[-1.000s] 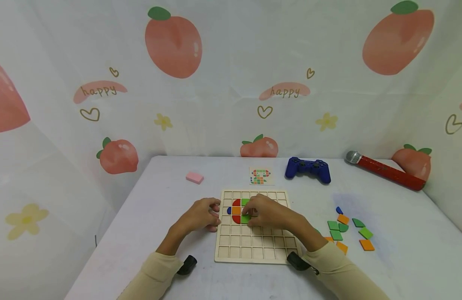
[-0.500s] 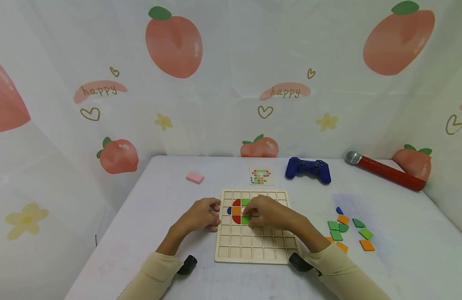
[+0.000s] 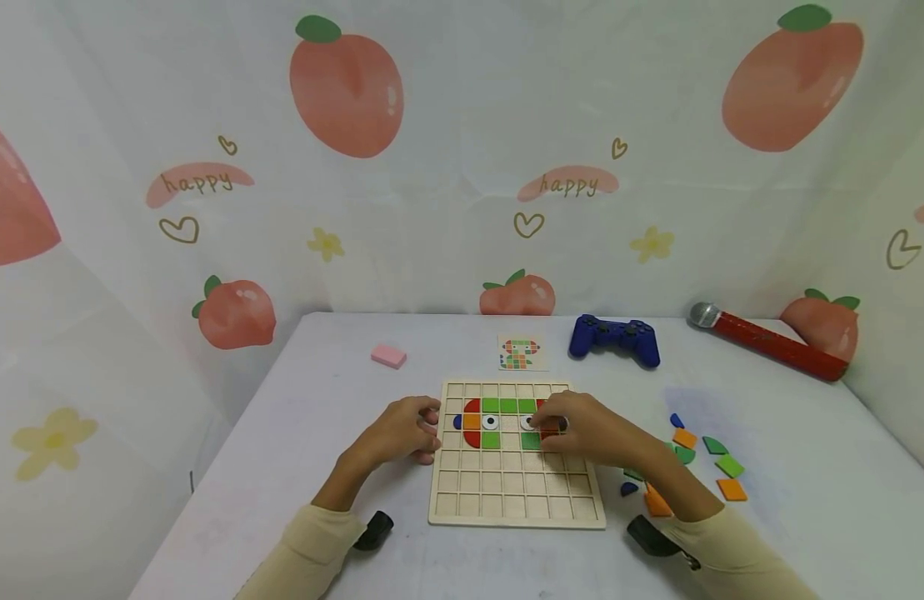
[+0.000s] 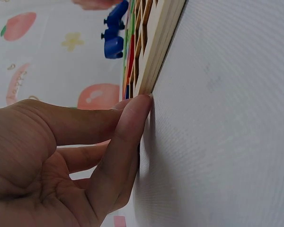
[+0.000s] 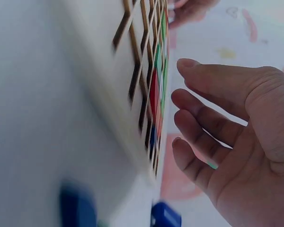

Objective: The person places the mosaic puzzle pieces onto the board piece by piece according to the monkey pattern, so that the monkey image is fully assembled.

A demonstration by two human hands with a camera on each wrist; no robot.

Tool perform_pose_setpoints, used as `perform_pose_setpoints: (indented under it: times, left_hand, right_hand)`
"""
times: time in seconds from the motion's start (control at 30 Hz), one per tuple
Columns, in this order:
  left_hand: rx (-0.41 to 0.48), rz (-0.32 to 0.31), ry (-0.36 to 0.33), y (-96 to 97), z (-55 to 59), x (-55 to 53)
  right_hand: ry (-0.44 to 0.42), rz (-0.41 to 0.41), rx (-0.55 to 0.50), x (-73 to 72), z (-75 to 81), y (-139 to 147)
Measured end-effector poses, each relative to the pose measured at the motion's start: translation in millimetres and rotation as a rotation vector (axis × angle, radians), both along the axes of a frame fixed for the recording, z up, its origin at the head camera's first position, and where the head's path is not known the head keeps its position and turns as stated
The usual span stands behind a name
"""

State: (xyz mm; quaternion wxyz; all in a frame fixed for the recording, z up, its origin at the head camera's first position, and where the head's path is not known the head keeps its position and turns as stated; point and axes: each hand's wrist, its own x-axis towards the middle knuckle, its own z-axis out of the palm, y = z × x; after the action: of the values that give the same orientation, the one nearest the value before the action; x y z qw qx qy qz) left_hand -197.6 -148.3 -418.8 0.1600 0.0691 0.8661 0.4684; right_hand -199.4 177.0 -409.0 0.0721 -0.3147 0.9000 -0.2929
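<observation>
My left hand (image 3: 402, 429) pinches the left edge of a wooden grid board (image 3: 506, 483); its fingertips meet the rim in the left wrist view. Over the board's right half hovers my right hand (image 3: 585, 425), fingers apart and holding nothing, as the right wrist view (image 5: 227, 113) of the hand shows. Set in the grid are red quarter-round pieces (image 3: 472, 406), an orange square (image 3: 472, 422), a blue half-round (image 3: 457, 422) and green squares (image 3: 508, 406). Two white eye pieces (image 3: 490, 422) sit below the green row, the right one beside my fingertips. My right hand partly hides pieces at the right.
Loose orange and green pieces (image 3: 729, 466) lie right of the board, some behind my right forearm. A pattern card (image 3: 521, 352) and a blue game controller (image 3: 615, 339) are beyond the board. A pink block (image 3: 389, 356) lies back left, a red microphone (image 3: 776, 342) back right.
My right hand has moved right across the board, away from the left eye piece, uncovering it and the green pieces beside it. My left hand stays at the board's edge.
</observation>
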Motion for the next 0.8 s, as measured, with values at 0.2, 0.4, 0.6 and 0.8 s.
perform_pose_setpoints:
  times: [0.2, 0.4, 0.6, 0.8]
  left_hand:
    - [0.007, -0.001, 0.002, -0.7, 0.7, 0.4]
    - [0.004, 0.0, 0.001, -1.0, 0.6, 1.0]
    - [0.0, -0.005, 0.004, -0.8, -0.5, 0.5]
    - [0.005, -0.008, 0.007, -0.5, -1.0, -0.2]
  right_hand:
    - [-0.027, -0.109, -0.001, 7.8, 3.6, 35]
    - [-0.035, -0.214, 0.045, 14.6, 2.9, 68]
    - [-0.021, -0.273, 0.054, 21.9, 0.9, 103]
    - [0.0, -0.331, 0.071, 27.3, -2.0, 133]
